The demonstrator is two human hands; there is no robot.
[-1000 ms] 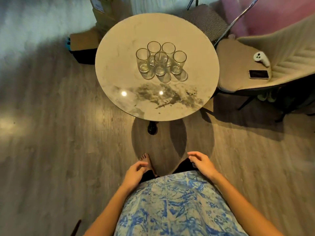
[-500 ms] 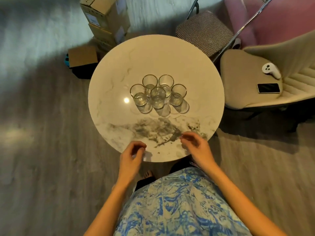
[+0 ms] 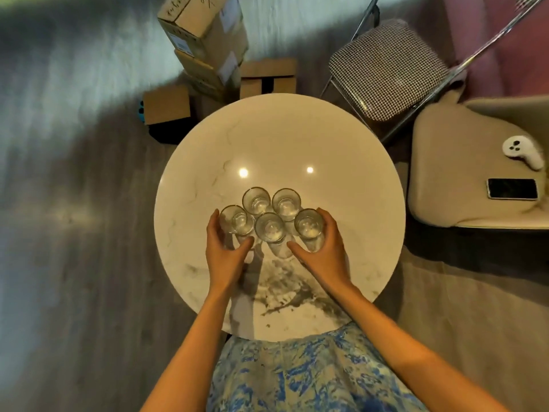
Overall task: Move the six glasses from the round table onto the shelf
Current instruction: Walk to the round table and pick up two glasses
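Several clear glasses stand bunched together on the round marble table. My left hand curls around the leftmost glass, fingers on its left side and thumb on its near side. My right hand wraps the rightmost glass in the same way. Both held glasses still rest on the tabletop. Between them is a front middle glass, and two more glasses stand behind it. No shelf is in view.
Stacked cardboard boxes sit on the floor beyond the table. A houndstooth folding chair stands at the back right. A beige chair on the right carries a phone and a white controller. Wood floor lies to the left.
I have stepped up to the table. Both hands rose from my lap, crossed the near table edge, and closed around the outer left and outer right glasses.
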